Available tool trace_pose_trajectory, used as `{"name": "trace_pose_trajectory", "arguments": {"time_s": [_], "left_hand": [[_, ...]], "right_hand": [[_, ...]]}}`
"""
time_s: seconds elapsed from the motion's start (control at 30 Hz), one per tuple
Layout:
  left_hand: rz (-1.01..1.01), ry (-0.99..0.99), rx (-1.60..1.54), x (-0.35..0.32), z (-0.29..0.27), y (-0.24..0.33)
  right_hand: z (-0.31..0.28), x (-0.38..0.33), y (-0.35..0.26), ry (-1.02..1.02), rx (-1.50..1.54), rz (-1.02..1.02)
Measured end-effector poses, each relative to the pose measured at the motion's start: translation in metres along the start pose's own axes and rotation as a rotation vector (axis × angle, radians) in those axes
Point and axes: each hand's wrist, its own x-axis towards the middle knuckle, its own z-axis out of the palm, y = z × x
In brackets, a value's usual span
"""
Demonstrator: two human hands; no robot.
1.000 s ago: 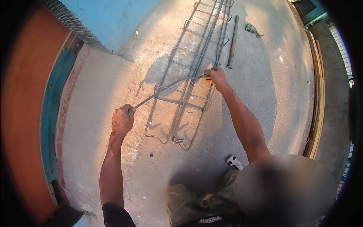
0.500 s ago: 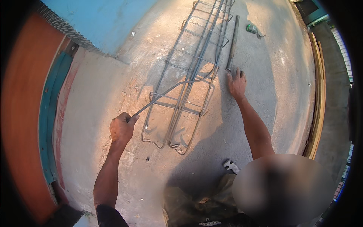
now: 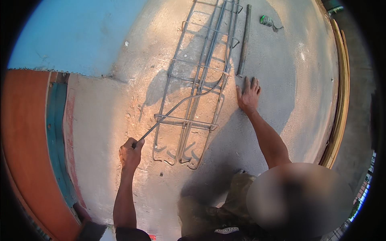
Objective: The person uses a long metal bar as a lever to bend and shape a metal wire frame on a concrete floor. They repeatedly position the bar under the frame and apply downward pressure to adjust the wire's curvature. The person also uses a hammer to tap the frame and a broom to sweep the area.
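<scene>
A long rebar cage (image 3: 201, 76) of straight bars and rectangular stirrups lies on the concrete floor, running away from me. My left hand (image 3: 130, 152) is shut around the near end of a thin bent steel rod (image 3: 177, 106). The rod rises to the right and passes into the cage near its right side. My right hand (image 3: 248, 95) lies flat on the concrete with fingers spread, just right of the cage and holding nothing. It rests just below the near end of a thick dark bar (image 3: 244, 40) lying parallel to the cage.
A green tape measure (image 3: 266, 20) lies on the floor at the far right. Wooden planks (image 3: 341, 104) run along the right edge. A blue surface (image 3: 80, 36) fills the upper left, and an orange and teal border (image 3: 56, 132) curves down the left. My bent knee (image 3: 213, 205) is at the bottom.
My right hand left the cage and rod and moved right, flat onto the concrete. My left hand, still gripping the rod, shifted slightly toward me.
</scene>
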Motion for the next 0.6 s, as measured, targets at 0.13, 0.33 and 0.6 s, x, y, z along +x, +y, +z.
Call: {"name": "trace_pose_trajectory", "arguments": {"time_s": [0.13,0.33,0.6], "left_hand": [[0.112,0.131,0.025,0.005,0.02,0.001],[0.262,0.402,0.091,-0.009,-0.001,-0.032],[-0.452,0.389,-0.004,-0.322,0.083,-0.225]], "right_hand": [[0.01,-0.003,0.02,0.078,-0.034,-0.032],[0.016,0.002,0.021,0.095,0.085,-0.135],[-0.092,-0.274,0.204,-0.398,0.13,-0.375]]}}
